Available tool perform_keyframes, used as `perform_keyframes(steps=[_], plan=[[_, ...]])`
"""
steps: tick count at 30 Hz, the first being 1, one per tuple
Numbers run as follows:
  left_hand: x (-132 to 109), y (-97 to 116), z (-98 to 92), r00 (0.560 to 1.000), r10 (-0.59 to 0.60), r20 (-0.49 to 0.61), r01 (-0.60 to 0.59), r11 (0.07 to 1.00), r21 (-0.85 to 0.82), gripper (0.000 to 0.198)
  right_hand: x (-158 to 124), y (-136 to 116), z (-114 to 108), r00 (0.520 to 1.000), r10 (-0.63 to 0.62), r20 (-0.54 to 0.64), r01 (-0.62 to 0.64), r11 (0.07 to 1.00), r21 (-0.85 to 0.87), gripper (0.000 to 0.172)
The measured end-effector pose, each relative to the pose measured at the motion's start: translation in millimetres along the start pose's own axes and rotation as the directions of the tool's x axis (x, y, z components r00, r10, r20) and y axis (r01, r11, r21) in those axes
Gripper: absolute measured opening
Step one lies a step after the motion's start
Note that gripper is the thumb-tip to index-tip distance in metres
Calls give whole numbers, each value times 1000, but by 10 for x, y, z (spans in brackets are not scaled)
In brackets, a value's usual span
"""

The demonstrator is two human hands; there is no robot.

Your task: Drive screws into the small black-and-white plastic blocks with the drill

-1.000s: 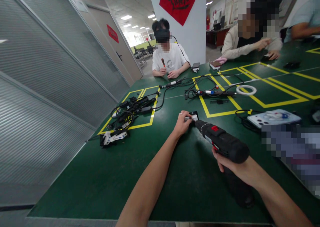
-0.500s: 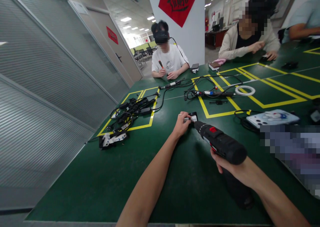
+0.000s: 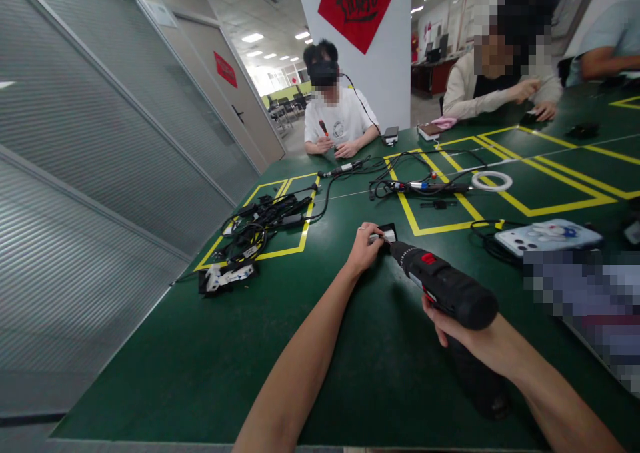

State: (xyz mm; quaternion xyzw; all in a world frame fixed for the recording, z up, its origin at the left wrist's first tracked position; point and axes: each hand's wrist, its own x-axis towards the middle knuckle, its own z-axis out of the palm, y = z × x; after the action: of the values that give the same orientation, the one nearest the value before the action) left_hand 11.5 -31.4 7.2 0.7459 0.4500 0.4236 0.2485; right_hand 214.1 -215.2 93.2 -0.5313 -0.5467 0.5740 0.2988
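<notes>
My right hand (image 3: 463, 336) is wrapped round the grip of a black cordless drill (image 3: 443, 286) with a red mark on top. The drill's nose points away from me at a small black and white part (image 3: 385, 232) on the green table (image 3: 200, 360). My left hand (image 3: 365, 245) reaches forward and pinches that part, holding it down at the drill's tip. Both forearms stretch out over the table from the bottom of the view.
A heap of black cables and adapters (image 3: 260, 223) lies in a yellow-taped square to the left. More cables and a pen-like tool (image 3: 425, 186) sit further back, beside a white ring (image 3: 493, 180). A phone in a patterned case (image 3: 547, 234) lies right. Other people sit at the far side.
</notes>
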Motion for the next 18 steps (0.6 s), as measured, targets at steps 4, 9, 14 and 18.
perform_keyframes(steps=[4,9,14,18], plan=[[4,-12,6,1000,0,-3,0,1000,2,12,-13,-30,10,1000,-27,-10,28,999,17,18],[2,-5,3,1000,0,-8,0,1000,-1,12,-17,-42,15,1000,-21,-19,22,1000,22,20],[5,7,4,1000,4,-9,-4,1000,-8,12,-22,-17,19,1000,2,-15,-1,999,34,28],[0,12,4,1000,3,-8,-3,1000,-12,12,-9,18,4,1000,2,-5,-2,1000,28,36]])
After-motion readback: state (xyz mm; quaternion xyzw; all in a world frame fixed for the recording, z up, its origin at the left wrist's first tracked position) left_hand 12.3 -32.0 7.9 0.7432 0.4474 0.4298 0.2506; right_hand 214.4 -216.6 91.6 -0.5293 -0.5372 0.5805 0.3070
